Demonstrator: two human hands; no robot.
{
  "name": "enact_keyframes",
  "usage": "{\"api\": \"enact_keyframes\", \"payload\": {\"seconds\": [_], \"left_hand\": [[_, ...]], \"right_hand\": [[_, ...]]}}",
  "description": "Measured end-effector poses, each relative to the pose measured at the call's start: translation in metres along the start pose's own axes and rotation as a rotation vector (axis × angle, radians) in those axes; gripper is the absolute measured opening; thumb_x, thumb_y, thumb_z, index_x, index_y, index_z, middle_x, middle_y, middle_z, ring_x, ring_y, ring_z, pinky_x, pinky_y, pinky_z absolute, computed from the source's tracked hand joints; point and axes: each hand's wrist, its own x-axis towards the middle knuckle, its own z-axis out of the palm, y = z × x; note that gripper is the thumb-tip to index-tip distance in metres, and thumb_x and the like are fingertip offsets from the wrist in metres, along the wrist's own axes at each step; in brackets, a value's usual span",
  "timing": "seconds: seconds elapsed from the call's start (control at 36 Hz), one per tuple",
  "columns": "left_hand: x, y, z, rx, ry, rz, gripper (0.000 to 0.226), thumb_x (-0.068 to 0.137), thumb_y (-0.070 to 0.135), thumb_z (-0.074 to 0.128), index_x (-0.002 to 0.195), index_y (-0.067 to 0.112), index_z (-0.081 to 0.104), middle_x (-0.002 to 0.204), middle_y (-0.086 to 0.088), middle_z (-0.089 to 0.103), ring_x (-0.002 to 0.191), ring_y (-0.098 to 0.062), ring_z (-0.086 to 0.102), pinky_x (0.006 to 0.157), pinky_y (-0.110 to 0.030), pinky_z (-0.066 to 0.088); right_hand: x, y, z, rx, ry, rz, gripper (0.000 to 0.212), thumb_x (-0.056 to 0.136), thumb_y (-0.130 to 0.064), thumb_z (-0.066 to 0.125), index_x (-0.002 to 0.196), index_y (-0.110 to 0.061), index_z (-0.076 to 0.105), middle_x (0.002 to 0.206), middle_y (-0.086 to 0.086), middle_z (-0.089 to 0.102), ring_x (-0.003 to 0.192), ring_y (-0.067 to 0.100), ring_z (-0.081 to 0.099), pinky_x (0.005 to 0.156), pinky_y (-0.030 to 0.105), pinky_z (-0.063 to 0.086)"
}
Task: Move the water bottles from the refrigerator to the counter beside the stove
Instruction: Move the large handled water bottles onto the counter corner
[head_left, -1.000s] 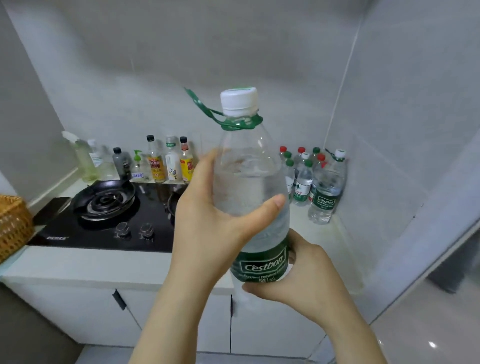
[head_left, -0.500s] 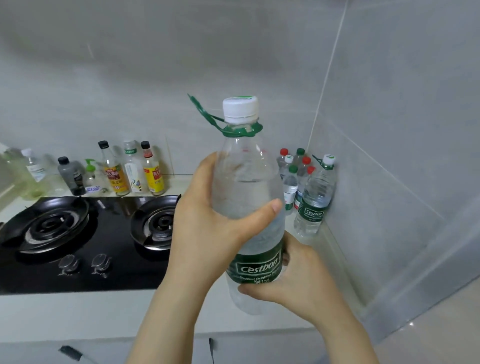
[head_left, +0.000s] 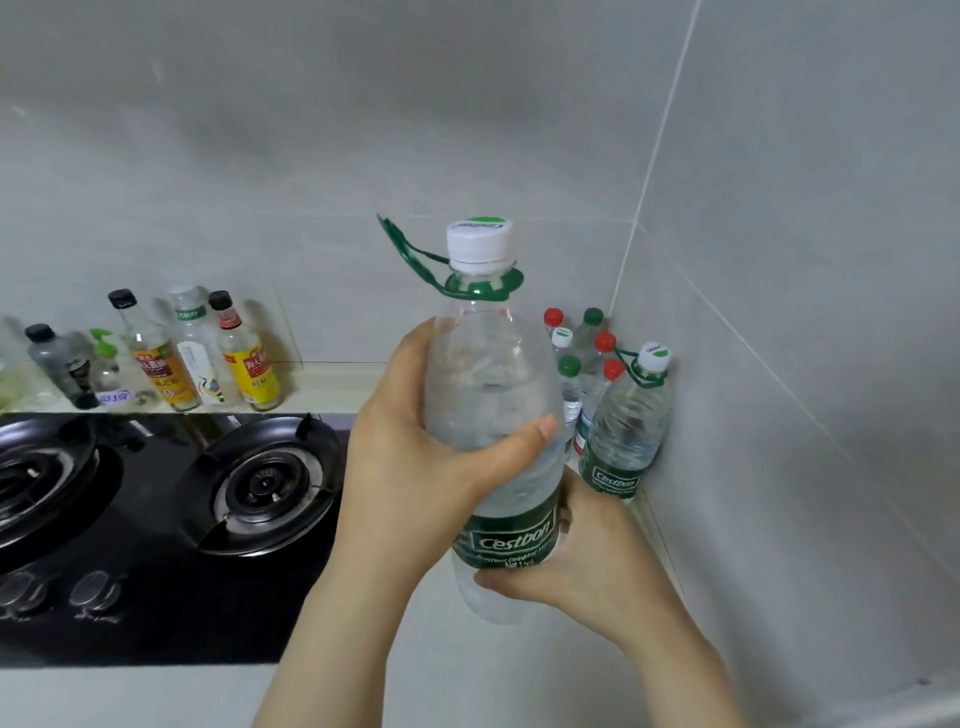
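Note:
A large clear water bottle (head_left: 491, 395) with a white cap, a green carry strap and a green Cestbon label is upright above the white counter (head_left: 400, 675), right of the stove. My left hand (head_left: 415, 467) grips its middle, thumb across the front. My right hand (head_left: 587, 566) holds its lower part from the right, fingers curled under the label. In the corner behind stand several small water bottles (head_left: 576, 364) with red and green caps, and a second large bottle (head_left: 626, 421) against the right wall.
A black two-burner gas stove (head_left: 156, 519) with knobs fills the left. Several sauce and oil bottles (head_left: 156, 358) line the ledge behind it. Grey tiled walls (head_left: 805, 364) close the back and right side.
The view has come closer to the counter and turned right. The bottle in both hands has sunk slightly lower over the counter beside the stove; both grips are unchanged.

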Motion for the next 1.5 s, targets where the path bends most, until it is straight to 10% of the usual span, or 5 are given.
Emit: {"api": "enact_keyframes", "payload": {"seconds": [1.03,1.5], "left_hand": [[0.108,-0.14,0.085,-0.018,-0.354,-0.19,0.072,0.054,0.023,0.092,0.115,0.035,0.056,0.106,0.026,0.066,0.099,0.006,0.062,0.081,-0.013,0.05],[0.129,-0.177,0.115,-0.014,-0.452,-0.249,0.07,0.057,0.019,0.091,0.116,0.034,0.056,0.109,0.02,0.067,0.103,0.001,0.063,0.089,-0.034,0.054]], "right_hand": [[0.127,0.11,0.045,0.183,0.06,0.272,0.081,0.04,-0.053,0.076,0.116,-0.035,0.053,0.101,-0.02,0.068,0.096,0.003,0.064,0.084,0.036,0.054],[0.161,0.153,0.061,0.311,0.166,0.206,0.079,0.052,-0.03,0.084,0.124,-0.033,0.05,0.116,-0.016,0.064,0.109,0.005,0.061,0.09,0.038,0.053]]}}
